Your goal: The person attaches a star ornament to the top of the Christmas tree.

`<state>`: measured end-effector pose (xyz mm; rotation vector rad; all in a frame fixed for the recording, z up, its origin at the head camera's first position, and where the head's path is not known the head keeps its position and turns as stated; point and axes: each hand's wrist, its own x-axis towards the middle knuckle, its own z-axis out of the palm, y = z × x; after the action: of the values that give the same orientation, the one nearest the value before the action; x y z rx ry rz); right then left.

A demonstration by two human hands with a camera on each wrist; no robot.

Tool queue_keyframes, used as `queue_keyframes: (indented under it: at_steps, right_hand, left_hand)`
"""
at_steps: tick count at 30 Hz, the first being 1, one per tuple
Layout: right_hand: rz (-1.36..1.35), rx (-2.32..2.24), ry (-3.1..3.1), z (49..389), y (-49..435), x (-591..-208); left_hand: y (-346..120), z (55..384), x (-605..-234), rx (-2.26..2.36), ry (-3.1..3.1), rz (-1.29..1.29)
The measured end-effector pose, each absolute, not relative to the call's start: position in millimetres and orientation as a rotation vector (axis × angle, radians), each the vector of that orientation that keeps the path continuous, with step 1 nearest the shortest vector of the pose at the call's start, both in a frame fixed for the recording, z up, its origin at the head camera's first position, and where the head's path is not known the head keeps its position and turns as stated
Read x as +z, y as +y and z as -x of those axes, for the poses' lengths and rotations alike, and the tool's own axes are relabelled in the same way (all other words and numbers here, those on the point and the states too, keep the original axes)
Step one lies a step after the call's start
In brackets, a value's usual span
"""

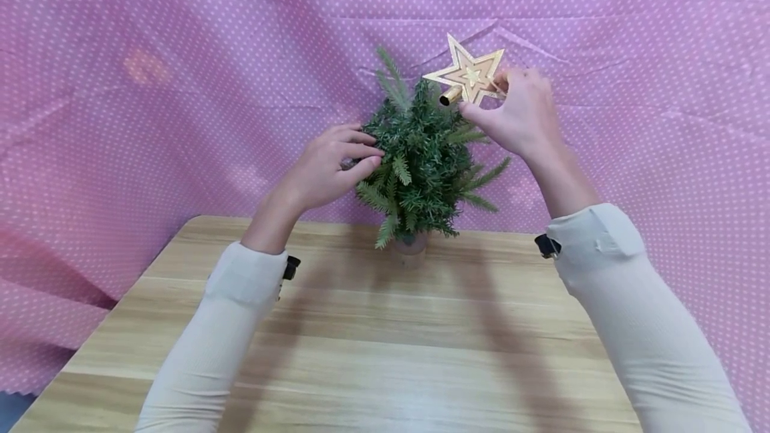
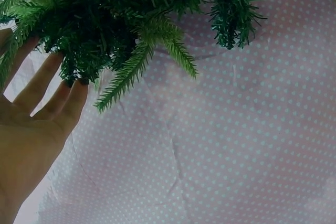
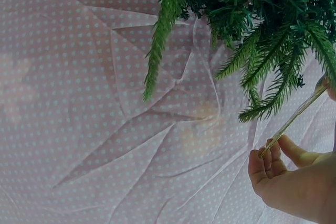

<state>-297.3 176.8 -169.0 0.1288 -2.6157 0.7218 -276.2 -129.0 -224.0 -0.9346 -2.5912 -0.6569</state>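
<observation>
A small artificial Christmas tree (image 1: pixel 427 152) stands upright near the far edge of the table, on a round base (image 1: pixel 412 252). With its fingers fairly straight, my left hand (image 1: pixel 331 162) touches the branches on the tree's left side; in the left wrist view those fingertips reach the dark green needles (image 2: pixel 94 40). My right hand (image 1: pixel 523 109) pinches a gold star tree topper (image 1: pixel 472 75) by its right side, close to the treetop. The star's tube socket (image 1: pixel 450 95) points down and left, apart from any visible tip. The right wrist view shows the star (image 3: pixel 294 120) edge-on.
The wooden table (image 1: pixel 385 353) spans the lower part of the head view, its far edge just behind the tree base. A pink dotted cloth (image 1: pixel 180 85) hangs behind it and down the left side. Light green sprigs (image 1: pixel 484 182) stick out from the tree.
</observation>
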Motion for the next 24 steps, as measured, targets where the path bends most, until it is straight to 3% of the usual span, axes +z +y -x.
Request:
queue_keyframes:
  at_steps: [24]
  right_hand:
    - [-0.016, 0.755, -2.568, 309.5, 153.3, -157.1]
  left_hand:
    - [-129.3, 276.8, -227.6, -0.667, -2.566, 0.940]
